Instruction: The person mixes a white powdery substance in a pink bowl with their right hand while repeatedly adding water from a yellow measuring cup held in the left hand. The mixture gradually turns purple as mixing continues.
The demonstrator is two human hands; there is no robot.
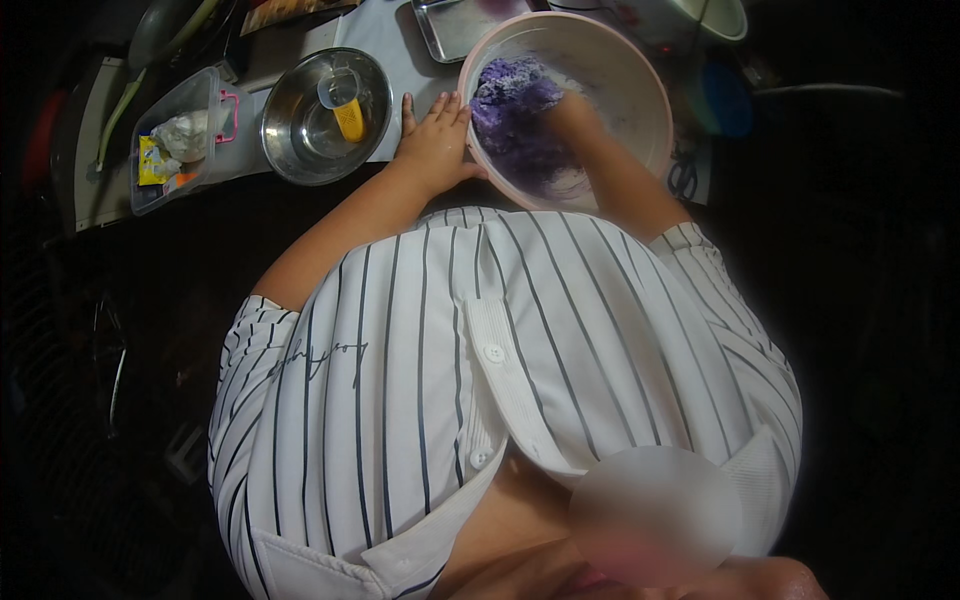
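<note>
A large pale pink basin sits before me, with a clumpy purple dough-like mixture and whitish powder inside. My right hand reaches down into the basin at the mixture. Its fingers are blurred and hidden, so their grip does not show. Flat beside the basin, my left hand has its fingers apart and its inner side against the basin's left rim. Left of that hand stands a stainless steel bowl, holding a clear cup and a yellow-handled utensil.
At far left is a clear plastic box with a pink handle, containing a white plastic bag and a yellow packet. A metal tray lies behind the basin. Scissors lie at its right.
</note>
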